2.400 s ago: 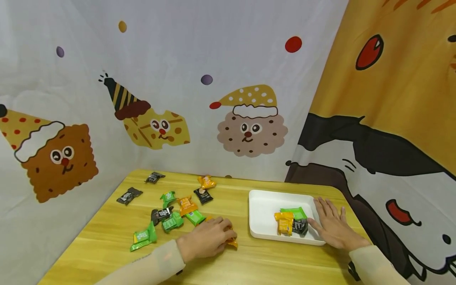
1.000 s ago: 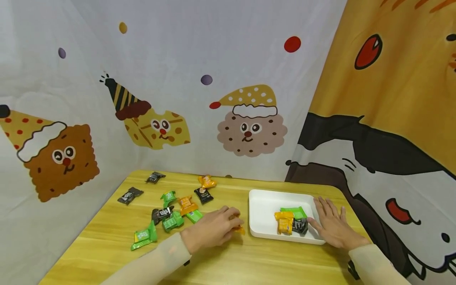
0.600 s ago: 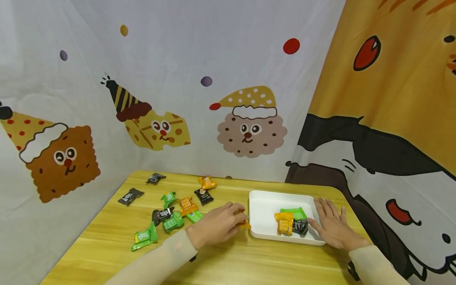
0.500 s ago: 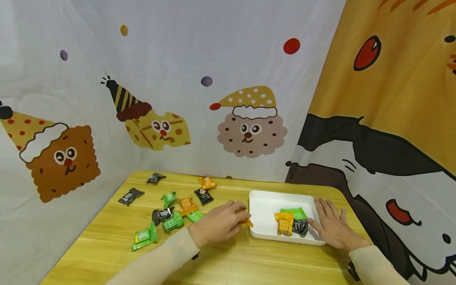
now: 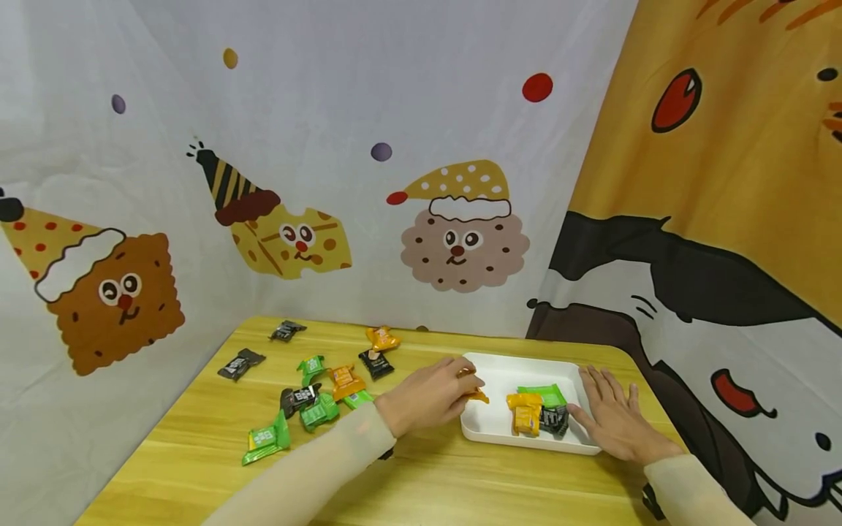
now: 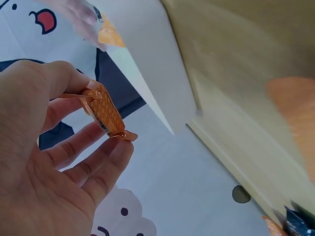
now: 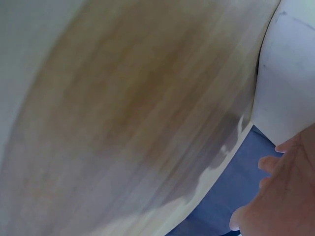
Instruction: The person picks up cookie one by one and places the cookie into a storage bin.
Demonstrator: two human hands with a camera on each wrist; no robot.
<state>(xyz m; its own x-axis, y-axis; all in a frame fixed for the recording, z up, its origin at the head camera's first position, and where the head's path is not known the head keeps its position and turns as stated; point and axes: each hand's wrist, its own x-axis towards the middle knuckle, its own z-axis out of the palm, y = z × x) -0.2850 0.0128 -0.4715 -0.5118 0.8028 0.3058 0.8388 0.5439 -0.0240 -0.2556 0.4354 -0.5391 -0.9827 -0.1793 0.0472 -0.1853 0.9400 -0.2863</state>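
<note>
My left hand (image 5: 430, 394) pinches an orange-wrapped candy (image 6: 106, 112) between thumb and fingers. In the head view it is over the left end of a white tray (image 5: 485, 424), and only a bit of the orange wrapper shows past the fingertips. Inside the tray lie a yellow-orange candy (image 5: 524, 416), a black candy (image 5: 554, 418) and a green candy (image 5: 549, 394), close together toward the right. My right hand (image 5: 615, 416) rests with fingers extended on the tray's right rim; the right wrist view shows it beside the tray's outer wall (image 7: 290, 73).
Several wrapped candies lie on the left of the wooden table (image 5: 421, 489): green (image 5: 265, 438), black (image 5: 241, 363) and orange (image 5: 345, 380). Another orange candy (image 5: 382, 337) and a black one (image 5: 376, 363) sit near the back edge. A printed cloth (image 5: 368, 88) hangs behind.
My left hand has carried the orange candy from the table rightward and away from me, over the tray's left end. My right hand stays at the tray's right rim.
</note>
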